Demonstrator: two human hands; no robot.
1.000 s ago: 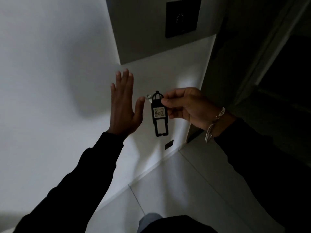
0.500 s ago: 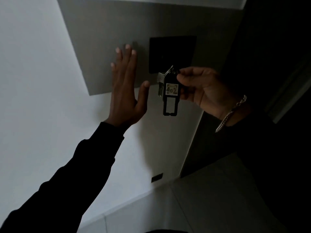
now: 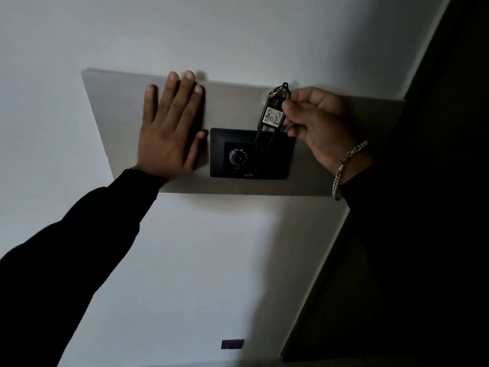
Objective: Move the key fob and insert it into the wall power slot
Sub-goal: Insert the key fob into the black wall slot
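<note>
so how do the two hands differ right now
The left hand lies flat with fingers spread on the grey wall panel, holding nothing; the right hand is curled, pinching the key fob over the black power slot plate. The right wrist wears a chain bracelet; the left wrist shows none. Both arms have dark sleeves.

Black fob with white label; black wall plate on grey panel; white wall; black sleeves; silver bracelet.
</note>
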